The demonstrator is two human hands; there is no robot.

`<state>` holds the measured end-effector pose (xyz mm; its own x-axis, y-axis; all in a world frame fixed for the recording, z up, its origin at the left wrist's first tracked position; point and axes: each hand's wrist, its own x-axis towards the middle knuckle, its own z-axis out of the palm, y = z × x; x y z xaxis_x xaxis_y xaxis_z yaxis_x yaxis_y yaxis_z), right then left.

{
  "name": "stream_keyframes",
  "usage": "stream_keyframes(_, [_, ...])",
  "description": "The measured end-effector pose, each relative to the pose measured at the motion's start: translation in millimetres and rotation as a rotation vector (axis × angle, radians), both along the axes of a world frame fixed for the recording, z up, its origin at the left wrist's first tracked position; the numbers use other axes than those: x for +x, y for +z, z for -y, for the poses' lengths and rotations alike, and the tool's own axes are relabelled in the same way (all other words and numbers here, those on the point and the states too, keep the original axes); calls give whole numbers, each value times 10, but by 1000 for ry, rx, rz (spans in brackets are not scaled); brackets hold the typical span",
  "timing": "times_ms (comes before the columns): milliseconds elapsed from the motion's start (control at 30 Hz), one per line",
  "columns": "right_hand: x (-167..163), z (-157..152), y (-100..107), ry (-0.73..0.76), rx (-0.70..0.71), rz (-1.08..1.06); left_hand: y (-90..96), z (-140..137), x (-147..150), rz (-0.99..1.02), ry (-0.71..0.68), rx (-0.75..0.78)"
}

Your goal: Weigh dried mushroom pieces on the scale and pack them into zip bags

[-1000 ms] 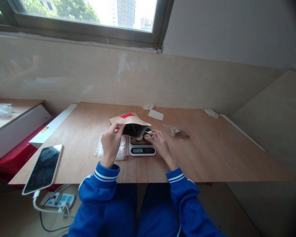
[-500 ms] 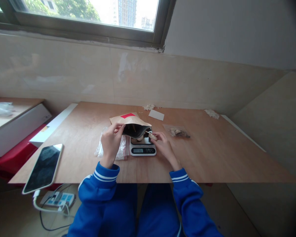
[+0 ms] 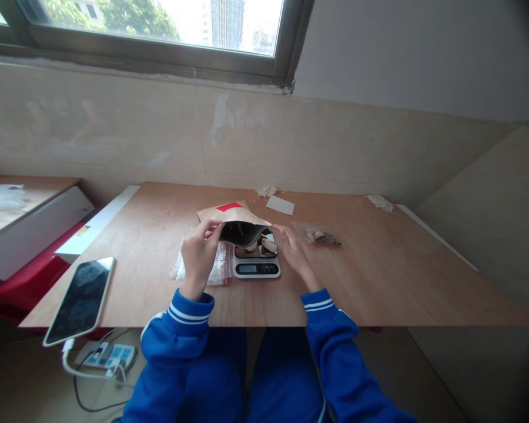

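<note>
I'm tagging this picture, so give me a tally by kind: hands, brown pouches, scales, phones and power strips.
Left hand plus right hand: 2
Brown pouch: 1
Scale: 1
Phone: 1
Power strip: 1
Total: 6

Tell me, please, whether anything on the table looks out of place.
The phone overhangs the table with a cable attached, so a tug might pull it off; pale scraps lie loose along the back.

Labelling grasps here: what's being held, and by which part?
The paper bag: the left grip pinches the left side of its open mouth. The right grip is at the mouth's right corner; its hold is unclear.
</note>
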<state>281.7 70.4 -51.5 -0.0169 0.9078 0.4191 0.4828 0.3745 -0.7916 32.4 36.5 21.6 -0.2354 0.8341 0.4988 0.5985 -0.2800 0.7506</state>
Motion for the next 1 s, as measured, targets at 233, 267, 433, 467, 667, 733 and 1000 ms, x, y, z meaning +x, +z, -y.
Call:
stream_keyframes(233, [-123, -321, -23, 104, -103, 8, 11, -11, -17, -3, -2, -9])
stream_keyframes(267, [-141, -342, -13, 126, -103, 14, 14, -12, -19, -4, 5, -13])
stream_keyframes(433, [-159, -341, -17, 139, -119, -14, 82, -53, -3, -3, 33, -5])
stream_keyframes(467, [-149, -320, -22, 132, -128, -22, 113, -81, -1, -4, 46, 4])
stream_keyframes(667, [-73, -99, -18, 23, -85, -65, 345, -537, -79, 47, 196, 94])
stream_keyframes(733, [-44, -19, -49, -22, -67, -90, 383, -770, -133, 144, 211, 106])
stream_keyframes(1000, [141, 267, -430, -214, -36, -164, 147, -1399, -269, 353, 25, 118])
